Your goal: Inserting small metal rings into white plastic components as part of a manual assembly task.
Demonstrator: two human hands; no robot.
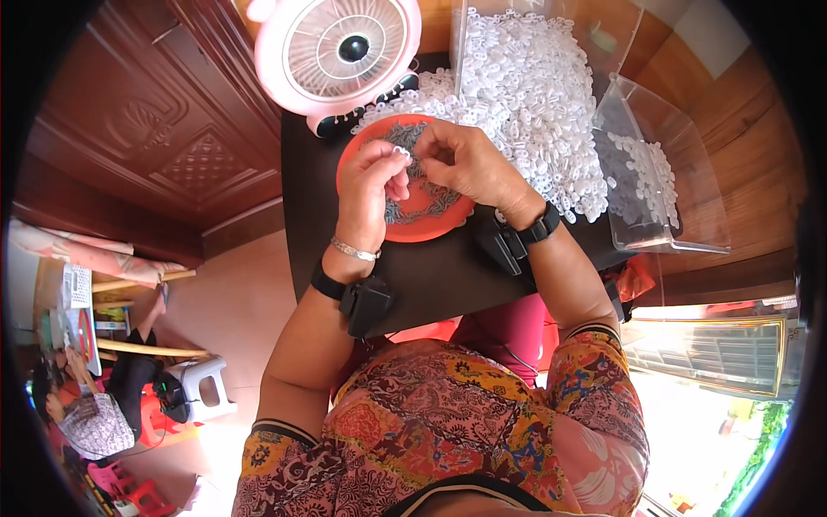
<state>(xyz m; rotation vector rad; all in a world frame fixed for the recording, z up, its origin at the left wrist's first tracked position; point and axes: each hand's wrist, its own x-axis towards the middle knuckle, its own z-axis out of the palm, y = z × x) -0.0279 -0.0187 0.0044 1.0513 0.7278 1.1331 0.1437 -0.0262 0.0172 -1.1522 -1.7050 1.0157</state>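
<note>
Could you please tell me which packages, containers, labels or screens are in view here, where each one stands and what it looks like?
Clear plastic box: on the dark table's right edge, right of the right hand; see-through walls, a few small white plastic pieces inside.
Second clear container: at the table's far side, behind the orange tray; heaped with white pieces.
No labels, signs or screens can be made out.

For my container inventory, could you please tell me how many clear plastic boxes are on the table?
2. One clear box stands at the table's back, heaped with white rings; the other clear box is at the right edge, partly filled. Others may lie out of view.
</note>
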